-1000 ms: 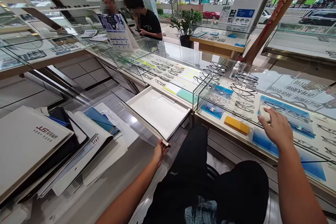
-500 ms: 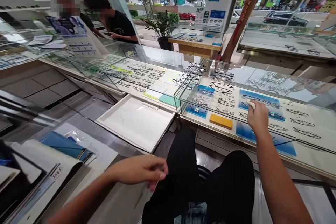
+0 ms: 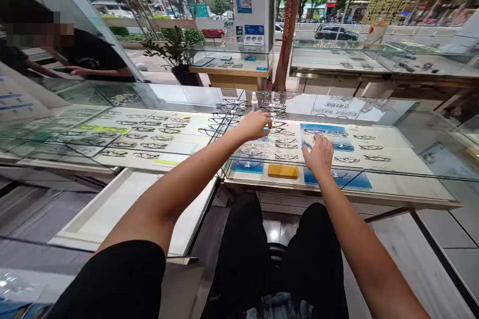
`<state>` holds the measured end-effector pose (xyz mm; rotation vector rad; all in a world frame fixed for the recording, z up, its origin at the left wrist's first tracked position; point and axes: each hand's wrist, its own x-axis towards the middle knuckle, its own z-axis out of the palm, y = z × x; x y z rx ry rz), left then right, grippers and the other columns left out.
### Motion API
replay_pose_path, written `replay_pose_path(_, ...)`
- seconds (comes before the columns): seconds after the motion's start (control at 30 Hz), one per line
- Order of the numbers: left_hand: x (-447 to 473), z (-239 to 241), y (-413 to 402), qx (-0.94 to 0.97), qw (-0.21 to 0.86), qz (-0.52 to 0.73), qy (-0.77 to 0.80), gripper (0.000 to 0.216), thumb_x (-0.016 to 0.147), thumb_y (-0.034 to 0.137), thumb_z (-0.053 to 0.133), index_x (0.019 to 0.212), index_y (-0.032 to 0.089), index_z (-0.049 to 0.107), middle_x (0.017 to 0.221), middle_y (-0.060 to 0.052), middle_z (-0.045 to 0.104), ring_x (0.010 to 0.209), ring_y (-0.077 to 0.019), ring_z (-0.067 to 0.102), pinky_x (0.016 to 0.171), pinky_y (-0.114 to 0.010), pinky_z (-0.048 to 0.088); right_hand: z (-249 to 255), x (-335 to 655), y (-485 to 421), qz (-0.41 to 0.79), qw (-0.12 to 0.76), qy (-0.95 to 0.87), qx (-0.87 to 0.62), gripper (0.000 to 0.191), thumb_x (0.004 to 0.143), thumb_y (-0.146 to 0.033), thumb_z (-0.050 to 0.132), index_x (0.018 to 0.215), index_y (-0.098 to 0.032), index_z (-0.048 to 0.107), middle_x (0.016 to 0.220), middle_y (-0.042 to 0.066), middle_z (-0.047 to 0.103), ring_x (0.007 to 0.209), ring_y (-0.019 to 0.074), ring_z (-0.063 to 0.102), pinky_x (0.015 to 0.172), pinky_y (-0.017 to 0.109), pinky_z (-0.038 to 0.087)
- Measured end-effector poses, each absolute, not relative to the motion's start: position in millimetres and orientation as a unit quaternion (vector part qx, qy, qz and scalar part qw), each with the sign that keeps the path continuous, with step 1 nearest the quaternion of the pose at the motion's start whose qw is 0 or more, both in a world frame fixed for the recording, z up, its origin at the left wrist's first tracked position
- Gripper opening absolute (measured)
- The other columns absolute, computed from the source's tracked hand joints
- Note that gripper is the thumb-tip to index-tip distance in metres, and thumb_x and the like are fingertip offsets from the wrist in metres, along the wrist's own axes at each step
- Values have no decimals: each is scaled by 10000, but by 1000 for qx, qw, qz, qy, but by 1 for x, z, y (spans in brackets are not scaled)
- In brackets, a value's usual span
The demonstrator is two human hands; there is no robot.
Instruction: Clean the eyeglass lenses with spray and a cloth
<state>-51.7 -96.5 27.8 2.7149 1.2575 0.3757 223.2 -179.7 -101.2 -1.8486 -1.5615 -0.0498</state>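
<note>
Hands over display case (image 3: 339, 188): our right hand (image 3: 319, 155) clutches white cloth (image 3: 311, 142); our left hand (image 3: 256, 126) curls beside eyeglass frames (image 3: 285, 143), grip unclear.

Glass display counter and its stock
The counter's cream shelf (image 3: 407, 172) carries rows of eyeglass frames (image 3: 286, 143), some on blue mats (image 3: 322, 129). A yellow block (image 3: 283, 171) lies near the front edge, and a small spray bottle (image 3: 255, 101) stands on the glass top toward the back edge.
</note>
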Motion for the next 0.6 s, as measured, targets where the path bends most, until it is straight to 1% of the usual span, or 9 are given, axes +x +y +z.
replay_pose_path(0.13, -41, 7, -51, 911, 0, 82, 405, 137, 847, 280, 805, 948, 188, 800, 1229, -140, 786, 1268, -379, 594, 1129, -499, 424, -93, 219, -183, -12, 356, -601, -716, 421, 980, -384, 571, 1322, -145, 630, 1400, 239, 655, 1328, 412, 510, 1187, 560, 396)
replay_pose_path(0.27, -36, -3, -18, 910, -39, 28, 412, 194, 844, 336, 815, 959, 180, 824, 1126, -131, 812, 1231, -359, 610, 1122, -479, 407, -84, 217, -187, 14, 344, -600, -722, 388, 999, -364, 580, 1312, -138, 622, 1393, 233, 656, 1316, 401, 518, 1181, 539, 391)
replay_pose_path(0.4, -35, -4, 2, 911, -45, 7, 409, 246, 833, 383, 844, 929, 156, 838, 995, -120, 797, 1134, -321, 605, 1061, -454, 406, -77, 216, -188, 26, 335, -597, -728, 355, 1006, -346, 585, 1304, -155, 625, 1393, 220, 668, 1313, 399, 519, 1179, 526, 380)
replay_pose_path(0.47, -33, -4, 6, 914, -37, 7, 404, 263, 834, 402, 848, 932, 158, 844, 972, -107, 797, 1100, -300, 597, 1043, -433, 404, -75, 215, -189, 30, 326, -595, -734, 361, 1013, -345, 578, 1310, -145, 627, 1398, 219, 667, 1321, 397, 521, 1183, 517, 374)
replay_pose_path(0.6, -24, -2, 4, 908, -26, 12, 418, 260, 798, 406, 881, 891, 167, 840, 939, -117, 792, 1097, -317, 608, 1016, -417, 406, -73, 213, -189, 34, 317, -592, -740, 369, 1025, -347, 580, 1322, -135, 637, 1402, 205, 671, 1329, 390, 529, 1185, 501, 382)
